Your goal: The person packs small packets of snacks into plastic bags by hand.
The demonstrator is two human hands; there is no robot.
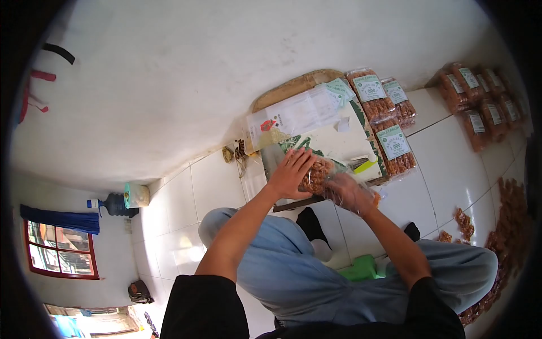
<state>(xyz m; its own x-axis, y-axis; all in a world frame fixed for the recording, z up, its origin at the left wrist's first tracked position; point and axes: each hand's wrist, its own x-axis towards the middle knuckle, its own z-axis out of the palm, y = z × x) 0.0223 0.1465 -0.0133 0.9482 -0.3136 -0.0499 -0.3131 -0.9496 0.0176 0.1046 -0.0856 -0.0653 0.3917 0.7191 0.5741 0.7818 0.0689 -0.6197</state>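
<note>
A clear plastic bag with brown snack pieces point(317, 176) lies at the near edge of a low table point(341, 141). My left hand point(292, 174) rests on the bag's left end, its fingers stretched out and apart. At the right end, my right hand point(351, 193) is inside or behind the clear plastic, and its fingers are blurred. Just beyond it lies a yellow-green handled tool point(366, 164). Flat plastic bags point(299, 116) and green-white labels point(339, 92) are spread over the far part of the table.
Labelled snack packs point(394, 144) stand along the table's right side. More packs point(477, 93) are stacked by the wall at the far right. Loose snack pieces point(508, 220) lie on the right floor. A green object point(363, 268) sits between my legs; a water bottle point(117, 205) is at left.
</note>
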